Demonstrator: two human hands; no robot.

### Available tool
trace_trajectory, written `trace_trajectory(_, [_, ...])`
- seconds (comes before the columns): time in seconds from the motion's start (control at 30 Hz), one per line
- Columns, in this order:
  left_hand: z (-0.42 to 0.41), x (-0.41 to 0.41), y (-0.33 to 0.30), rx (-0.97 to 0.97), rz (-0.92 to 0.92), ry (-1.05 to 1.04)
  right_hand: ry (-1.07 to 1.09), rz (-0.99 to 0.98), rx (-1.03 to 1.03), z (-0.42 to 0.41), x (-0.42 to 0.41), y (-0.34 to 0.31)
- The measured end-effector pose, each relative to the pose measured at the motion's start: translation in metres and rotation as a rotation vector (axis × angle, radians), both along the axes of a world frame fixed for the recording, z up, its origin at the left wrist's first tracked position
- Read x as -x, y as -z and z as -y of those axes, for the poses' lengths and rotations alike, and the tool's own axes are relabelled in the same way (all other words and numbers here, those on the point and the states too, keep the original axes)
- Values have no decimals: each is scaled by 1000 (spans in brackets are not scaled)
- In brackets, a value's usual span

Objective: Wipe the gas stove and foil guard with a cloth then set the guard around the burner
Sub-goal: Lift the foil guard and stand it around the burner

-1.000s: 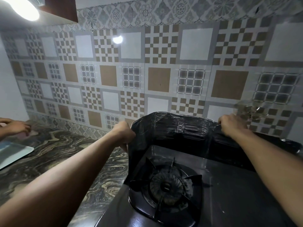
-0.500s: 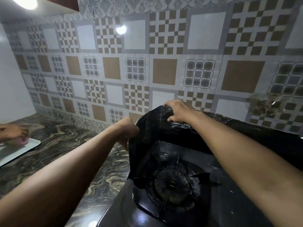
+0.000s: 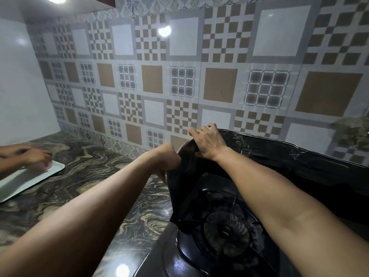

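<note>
Foil guard (image 3: 269, 154), dark and crinkled, is stood along the stove (image 3: 159, 262) from nine to twelve o'clock of the burner (image 3: 225, 232); its corner is pinched by the left hand (image 3: 167, 158) and right hand (image 3: 207, 142); wiping is judged done, shaping left; at nine o'clock a white tray (image 3: 22, 180) is touched by another person's hands; its contents cannot be told.

Single head-worn view, looking forward and down, close over the stove (image 3: 249, 226), facing the tiled wall (image 3: 179, 76)
</note>
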State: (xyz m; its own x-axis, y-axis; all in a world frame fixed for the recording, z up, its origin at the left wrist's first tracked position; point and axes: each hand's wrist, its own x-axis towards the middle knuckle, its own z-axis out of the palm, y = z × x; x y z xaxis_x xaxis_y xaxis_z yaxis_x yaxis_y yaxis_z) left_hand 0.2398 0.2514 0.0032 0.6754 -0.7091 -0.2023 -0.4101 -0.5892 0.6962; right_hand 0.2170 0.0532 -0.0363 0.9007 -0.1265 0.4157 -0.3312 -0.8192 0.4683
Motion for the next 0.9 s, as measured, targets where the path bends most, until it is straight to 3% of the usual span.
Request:
trace_trajectory(0.37, [0, 2, -4, -13, 26, 2, -139, 73, -29, 4, 4, 11])
trace_trajectory(0.9, [-4, -5, -1, -14, 4, 27, -134, 195, -109, 1, 5, 36])
